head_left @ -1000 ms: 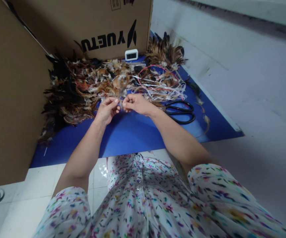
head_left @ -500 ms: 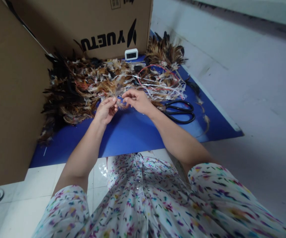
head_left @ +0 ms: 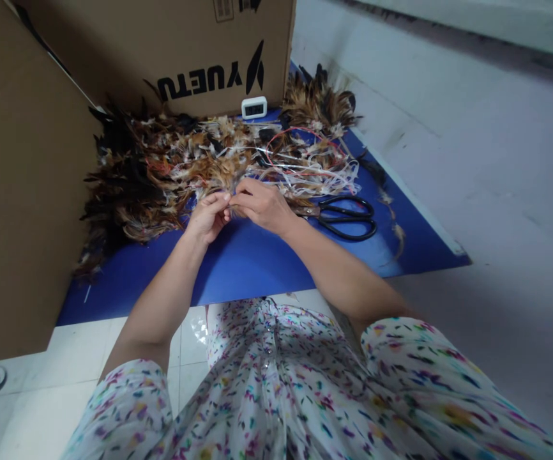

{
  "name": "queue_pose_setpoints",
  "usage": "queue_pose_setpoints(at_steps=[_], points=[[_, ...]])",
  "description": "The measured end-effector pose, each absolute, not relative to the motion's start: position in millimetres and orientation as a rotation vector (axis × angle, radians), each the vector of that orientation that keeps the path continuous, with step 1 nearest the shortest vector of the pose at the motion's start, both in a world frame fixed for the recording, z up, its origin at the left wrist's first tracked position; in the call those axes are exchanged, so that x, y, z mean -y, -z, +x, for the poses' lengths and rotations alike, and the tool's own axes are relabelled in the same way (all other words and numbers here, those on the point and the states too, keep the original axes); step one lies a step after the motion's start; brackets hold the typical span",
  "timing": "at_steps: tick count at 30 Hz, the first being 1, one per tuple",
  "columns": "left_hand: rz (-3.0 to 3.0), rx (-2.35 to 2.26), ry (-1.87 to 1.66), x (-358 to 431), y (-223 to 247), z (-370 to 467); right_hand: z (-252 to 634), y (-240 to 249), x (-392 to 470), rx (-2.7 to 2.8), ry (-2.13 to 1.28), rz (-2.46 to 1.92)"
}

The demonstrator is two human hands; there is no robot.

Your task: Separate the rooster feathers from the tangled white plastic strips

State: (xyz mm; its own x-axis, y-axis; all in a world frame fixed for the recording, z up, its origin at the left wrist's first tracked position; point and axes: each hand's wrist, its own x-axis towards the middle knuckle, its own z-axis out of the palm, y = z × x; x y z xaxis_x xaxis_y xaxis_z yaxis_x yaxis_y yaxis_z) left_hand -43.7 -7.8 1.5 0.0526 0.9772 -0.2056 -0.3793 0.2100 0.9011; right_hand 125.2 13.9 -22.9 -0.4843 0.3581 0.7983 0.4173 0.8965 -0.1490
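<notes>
In front of the feather pile (head_left: 209, 163), my two hands meet with their fingertips together. My left hand (head_left: 208, 217) is closed in a pinch on a small feather (head_left: 239, 211), most of which is hidden by the fingers. Touching it from the other side, my right hand (head_left: 264, 206) is also closed, thumb and forefinger pinched at the same feather. Just right of that hand lies a pair of scissors (head_left: 346, 217) with large black loop handles, its blades partly covered by my wrist and feathers. White ribbon strips (head_left: 324, 182) and a red cord loop (head_left: 298, 130) lie behind.
The blue tabletop (head_left: 252, 268) ends at an edge close to my body. A cardboard box (head_left: 113, 38) stands behind, and a cardboard panel (head_left: 18, 191) at left. A small white digital clock (head_left: 254, 108) sits at the back. On the right rises a pale wall (head_left: 472, 140).
My right hand has lowered slightly and moved in, its fingers closing from a looser pose until they meet the left fingertips. The feather between the hands is now mostly covered.
</notes>
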Motion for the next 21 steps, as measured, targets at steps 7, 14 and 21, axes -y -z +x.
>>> queue_pose_setpoints(at_steps=[7,14,21], points=[[0.824,-0.992,-1.19,9,-2,-46,120,13,-9,1.883,-0.313,-0.565],[0.862,-0.94,-1.203,8,0,-47,122,9,-15,1.561,-0.797,-0.731],[0.892,-0.959,-1.164,10,2,-46,119,7,-13,1.512,-0.938,-0.773]])
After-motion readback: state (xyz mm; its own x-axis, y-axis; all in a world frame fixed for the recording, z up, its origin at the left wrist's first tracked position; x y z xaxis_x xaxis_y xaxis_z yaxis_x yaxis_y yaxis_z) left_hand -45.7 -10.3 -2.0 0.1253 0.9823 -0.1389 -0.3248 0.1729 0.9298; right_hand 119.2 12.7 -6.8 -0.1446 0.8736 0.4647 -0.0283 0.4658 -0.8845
